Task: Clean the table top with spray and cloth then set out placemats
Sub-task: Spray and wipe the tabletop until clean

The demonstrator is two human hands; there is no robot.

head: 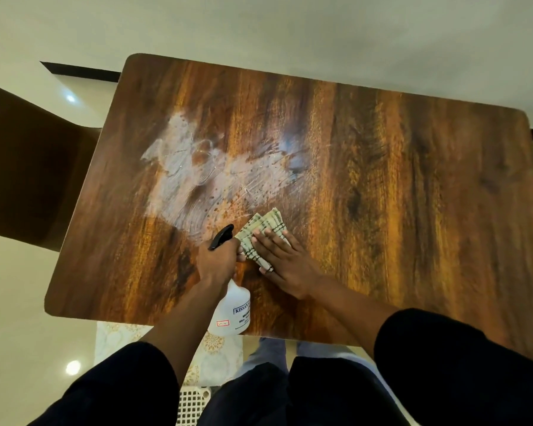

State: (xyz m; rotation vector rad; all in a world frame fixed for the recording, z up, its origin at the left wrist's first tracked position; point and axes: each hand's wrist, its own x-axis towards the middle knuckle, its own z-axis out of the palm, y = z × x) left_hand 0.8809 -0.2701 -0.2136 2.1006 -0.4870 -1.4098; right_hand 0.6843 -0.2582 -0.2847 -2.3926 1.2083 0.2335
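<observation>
A dark wood-grain table top (397,195) fills the view, with a whitish wet smear (197,167) across its left half. My left hand (217,261) grips the neck of a white spray bottle (231,312) with a black trigger head (221,236), held over the table's near edge. My right hand (285,261) presses flat, fingers straight, on a folded green-and-white checked cloth (263,229) lying on the table just right of the bottle. Part of the cloth is hidden under the palm.
A dark brown chair (28,167) stands off the table's left end. Below the near edge lie patterned cream placemats (216,355) on a white lattice stool (191,404). Glossy pale floor (28,302) surrounds the table.
</observation>
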